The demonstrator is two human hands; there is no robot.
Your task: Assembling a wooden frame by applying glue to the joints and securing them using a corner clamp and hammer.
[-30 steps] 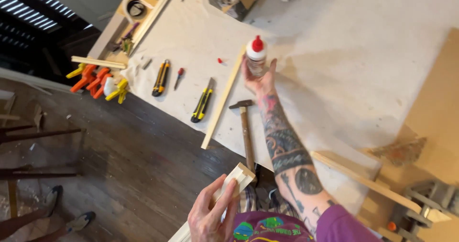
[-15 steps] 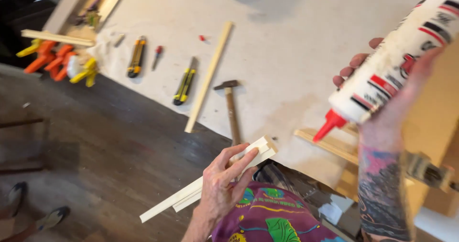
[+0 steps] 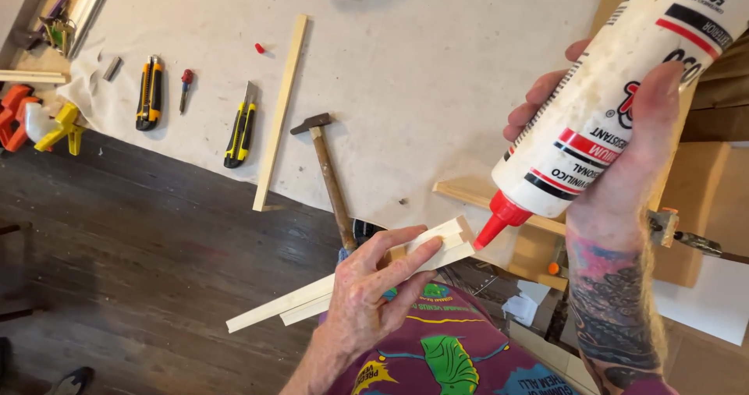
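We are holding a pale wood strip [image 3: 351, 286] in our left hand [image 3: 367, 301], fingers wrapped round it near its upper end, the strip slanting up to the right over our lap. Our right hand [image 3: 616, 169] is gripping a white glue bottle [image 3: 616, 99], tipped nozzle-down, thumb across its label. Its red nozzle [image 3: 495, 222] is hovering just beside the strip's end; we are not sure they are touching, the gap is too fine to read. Behind, on the cloth-covered bench [image 3: 437, 60], a hammer [image 3: 328, 169] is lying near the edge, with a long wood batten [image 3: 279, 114] just beside it, two yellow utility knives [image 3: 238, 126], a small red screwdriver [image 3: 185, 87] and a red cap [image 3: 260, 49]. Orange and yellow clamps [image 3: 39, 126] are sitting at the far left.
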